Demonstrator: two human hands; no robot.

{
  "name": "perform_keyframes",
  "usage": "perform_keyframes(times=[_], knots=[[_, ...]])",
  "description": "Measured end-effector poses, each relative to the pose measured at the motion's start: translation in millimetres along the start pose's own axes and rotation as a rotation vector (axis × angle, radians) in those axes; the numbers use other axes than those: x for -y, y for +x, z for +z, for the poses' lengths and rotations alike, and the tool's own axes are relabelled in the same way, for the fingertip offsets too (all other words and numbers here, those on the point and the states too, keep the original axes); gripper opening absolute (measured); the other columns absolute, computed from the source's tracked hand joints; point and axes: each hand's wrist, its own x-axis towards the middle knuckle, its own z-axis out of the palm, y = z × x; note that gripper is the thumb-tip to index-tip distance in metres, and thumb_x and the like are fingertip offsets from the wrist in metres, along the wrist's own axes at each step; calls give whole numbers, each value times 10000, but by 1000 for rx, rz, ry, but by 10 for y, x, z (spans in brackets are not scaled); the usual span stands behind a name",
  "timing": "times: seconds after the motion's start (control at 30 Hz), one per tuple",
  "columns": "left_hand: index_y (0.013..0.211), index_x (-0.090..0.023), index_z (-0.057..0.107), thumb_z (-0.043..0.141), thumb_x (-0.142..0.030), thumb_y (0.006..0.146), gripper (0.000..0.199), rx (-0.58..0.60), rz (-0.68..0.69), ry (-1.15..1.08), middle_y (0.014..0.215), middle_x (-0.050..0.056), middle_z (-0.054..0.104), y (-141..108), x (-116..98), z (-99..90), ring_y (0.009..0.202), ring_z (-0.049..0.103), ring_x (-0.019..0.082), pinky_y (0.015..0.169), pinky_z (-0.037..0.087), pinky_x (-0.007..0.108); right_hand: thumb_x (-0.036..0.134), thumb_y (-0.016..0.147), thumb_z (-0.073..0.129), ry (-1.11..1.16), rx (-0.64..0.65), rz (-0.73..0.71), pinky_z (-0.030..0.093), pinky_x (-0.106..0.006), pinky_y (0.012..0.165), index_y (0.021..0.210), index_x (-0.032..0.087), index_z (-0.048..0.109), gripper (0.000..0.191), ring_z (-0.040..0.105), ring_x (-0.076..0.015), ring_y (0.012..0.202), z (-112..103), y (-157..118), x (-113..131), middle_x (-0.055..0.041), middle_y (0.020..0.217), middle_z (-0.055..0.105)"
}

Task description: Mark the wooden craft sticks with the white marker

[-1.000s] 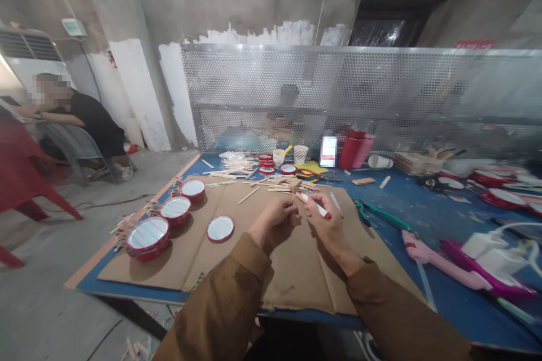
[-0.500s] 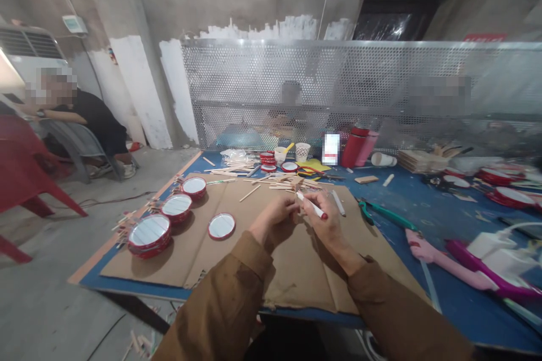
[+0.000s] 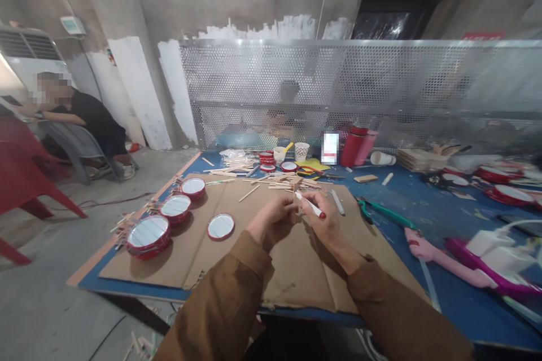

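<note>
My right hand [image 3: 325, 220] pinches a white marker [image 3: 312, 206] with a red end, its tip pointing up and left. Beside it, the closed fingers of my left hand [image 3: 273, 216] hold what looks like a small wooden stick [image 3: 295, 188], mostly hidden by the fingers. The marker's tip is close to this piece; whether they touch I cannot tell. Both hands are over a brown cardboard sheet [image 3: 237, 271]. To their left lies a round red-rimmed drum piece [image 3: 221, 227] with a pale top. Just beyond the hands is a pile of wooden sticks [image 3: 279, 181].
Several red drums [image 3: 148, 235] stand along the cardboard's left side. Green-handled pliers [image 3: 387, 213], a pink hammer-like tool [image 3: 449, 265] and a power strip with white plugs [image 3: 493, 248] lie right. Paper cups [image 3: 301, 152] and a red bottle [image 3: 354, 146] stand behind. A person [image 3: 91, 118] sits left.
Both hands keep almost the same place and grip, with the marker still by the left fingers. The whole view has shifted only slightly.
</note>
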Motion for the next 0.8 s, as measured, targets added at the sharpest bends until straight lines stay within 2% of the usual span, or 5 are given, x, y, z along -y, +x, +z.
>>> perform_keyframes(times=[0.23, 0.43, 0.53, 0.67, 0.8], knots=[[655, -181, 631, 931, -423, 809, 415, -8, 13, -29, 571, 1, 566, 4, 49, -11, 574, 482, 116, 600, 359, 267, 578, 975, 627, -46, -31, -81, 621, -415, 798, 955, 271, 718, 321, 749, -287, 865, 22, 1, -108, -91, 908, 811], [688, -185, 636, 820, -323, 895, 310, -89, -29, 95, 605, 20, 610, -68, -4, -7, 575, 523, 129, 602, 384, 266, 632, 966, 638, -123, -176, -4, 584, -393, 703, 846, 281, 660, 372, 695, -276, 757, -45, 33, -122, -87, 816, 765], [666, -187, 620, 812, -318, 881, 317, -47, -1, 99, 582, 20, 594, -55, -1, -23, 569, 519, 131, 592, 377, 265, 616, 971, 646, -88, -143, -25, 596, -385, 724, 870, 275, 677, 356, 710, -267, 760, -35, 21, -81, -67, 810, 760], [651, -177, 642, 852, -332, 837, 321, -64, 68, 146, 589, 9, 582, 12, 41, -60, 601, 482, 124, 615, 373, 261, 578, 954, 651, -48, -79, -50, 610, -385, 751, 877, 272, 684, 317, 722, -257, 763, 27, -5, -68, -61, 814, 767], [663, -180, 645, 846, -364, 858, 335, -71, 44, 166, 605, 13, 580, 63, 97, -76, 627, 486, 139, 633, 383, 275, 563, 962, 632, -42, -77, -61, 623, -405, 780, 892, 274, 684, 302, 737, -272, 808, 49, -14, -98, -75, 854, 779]])
